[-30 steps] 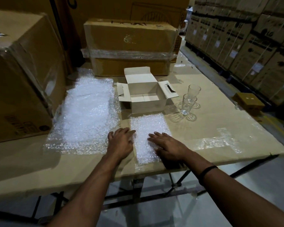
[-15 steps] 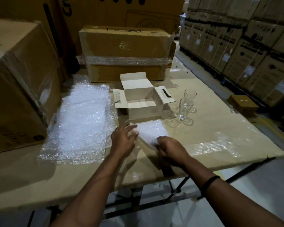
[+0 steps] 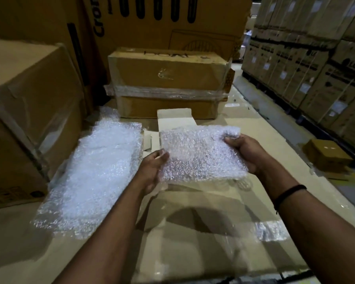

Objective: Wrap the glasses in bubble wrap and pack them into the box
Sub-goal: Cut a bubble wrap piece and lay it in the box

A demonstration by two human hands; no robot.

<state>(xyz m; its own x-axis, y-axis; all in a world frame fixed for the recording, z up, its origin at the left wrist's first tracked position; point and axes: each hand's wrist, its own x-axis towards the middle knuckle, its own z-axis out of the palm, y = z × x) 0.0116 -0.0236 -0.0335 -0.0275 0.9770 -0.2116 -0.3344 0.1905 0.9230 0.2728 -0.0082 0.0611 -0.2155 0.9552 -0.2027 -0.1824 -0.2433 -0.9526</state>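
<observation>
- Holding a small bubble wrap sheet (image 3: 201,152) above the worktop (image 3: 193,232), the left hand (image 3: 152,171) pinches its near-left edge and the right hand (image 3: 246,152) grips its right edge.
- Doing this well probably means keeping the sheet taut and laying it flat before a glass goes on.
- The sheet looks translucent, crinkled, and hides most of the white box (image 3: 174,117); no glasses can be made out.
- A bubble wrap stack (image 3: 94,177) lies left.

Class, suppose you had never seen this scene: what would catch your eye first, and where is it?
First, the small bubble wrap sheet held up at the centre, with the left hand gripping its near left edge and the right hand gripping its right side. Next, the bright pile of bubble wrap lying on the table to the left. Big cardboard cartons stand behind.
</observation>
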